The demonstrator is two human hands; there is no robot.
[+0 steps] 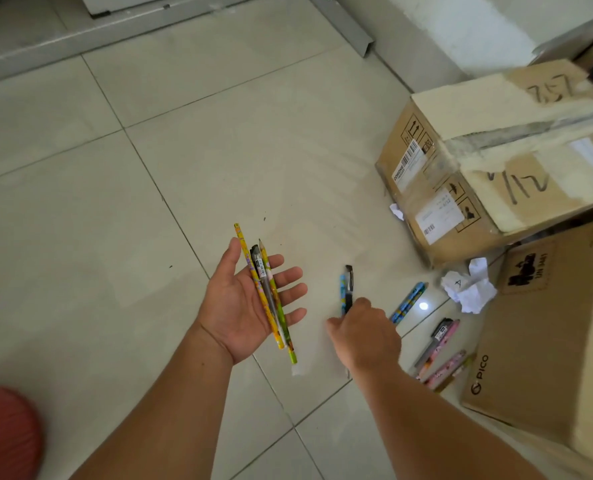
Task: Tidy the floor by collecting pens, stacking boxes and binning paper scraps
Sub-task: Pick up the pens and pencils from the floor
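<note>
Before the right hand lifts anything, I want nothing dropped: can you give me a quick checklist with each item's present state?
1. Left hand open, palm up, ready to receive: ok.
2. Held pens lying steady across the palm: ok, though unclamped.
3. Right hand closed on the blue and black pens: cannot tell, fingers hidden.
4. Blue pair and pink group on the floor: not ok, uncollected.
5. Paper scraps binned: not ok.
6. Bin in view: not ok.
</note>
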